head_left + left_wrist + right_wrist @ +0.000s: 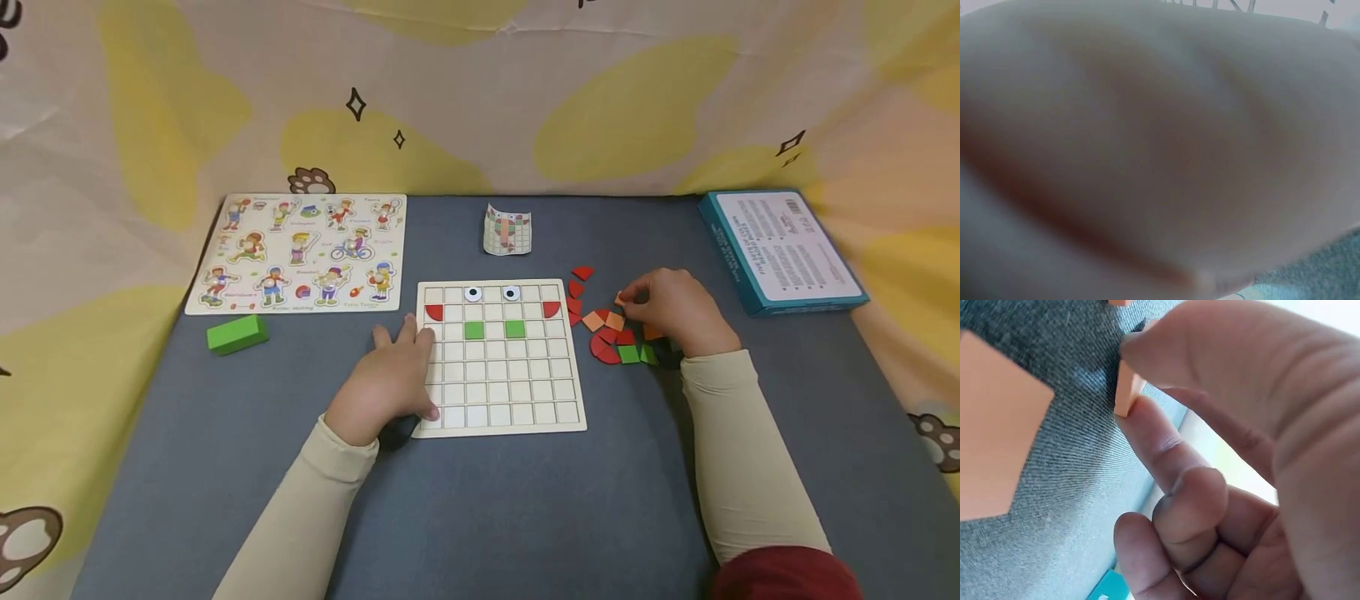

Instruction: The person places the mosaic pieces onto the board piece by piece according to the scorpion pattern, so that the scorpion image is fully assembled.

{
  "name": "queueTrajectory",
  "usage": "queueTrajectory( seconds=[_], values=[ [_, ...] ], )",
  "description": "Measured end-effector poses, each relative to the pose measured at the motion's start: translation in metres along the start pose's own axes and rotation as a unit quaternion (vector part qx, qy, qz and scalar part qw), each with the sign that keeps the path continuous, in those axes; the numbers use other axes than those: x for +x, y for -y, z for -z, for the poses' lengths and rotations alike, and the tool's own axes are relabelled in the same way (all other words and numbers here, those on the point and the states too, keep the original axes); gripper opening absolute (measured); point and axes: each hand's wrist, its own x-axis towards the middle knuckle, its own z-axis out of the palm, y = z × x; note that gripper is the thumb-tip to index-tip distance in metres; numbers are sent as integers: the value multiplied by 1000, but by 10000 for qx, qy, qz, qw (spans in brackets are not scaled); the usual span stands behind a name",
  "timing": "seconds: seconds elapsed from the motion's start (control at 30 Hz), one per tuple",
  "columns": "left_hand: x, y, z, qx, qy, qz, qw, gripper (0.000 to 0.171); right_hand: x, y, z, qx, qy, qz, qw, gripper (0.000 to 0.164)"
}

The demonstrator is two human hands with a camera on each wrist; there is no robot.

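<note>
Left hand (1160, 137) blurry in wrist view

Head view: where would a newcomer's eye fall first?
Probably on the pale grid board at the middle of the table, with two round eyes in its top row and the left hand at its left edge. Next, the loose red, orange and green pieces to its right, where the right hand pinches an orange piece. Then the colourful picture puzzle at the table's back left.

I can see a sports picture board (277, 242) far left on the bench (525, 517), a green block (237, 335) just nearer, a teal box (783, 250) far right.
</note>
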Motion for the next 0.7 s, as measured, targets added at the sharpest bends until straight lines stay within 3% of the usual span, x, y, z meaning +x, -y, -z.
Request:
queueTrajectory(
  seconds=[0.17, 0.3, 0.5, 0.7],
  values=[
    [-2, 2, 0, -27, -30, -37, 10000, 113, -2, 13, -1, 185, -288, 241, 9991, 24],
    [-2, 5, -1, -9, -59, -59, 10000, 113, -5, 39, -10, 247, -352, 790, 9959, 21],
    [-2, 4, -1, -26, -69, -82, 9999, 111, -9, 86, -38, 18, -542, 1956, 9792, 17],
    [1, 4, -2, 12, -51, -102, 9999, 109, -9, 124, -60, -154, -308, 2357, 9712, 15]
  ],
)
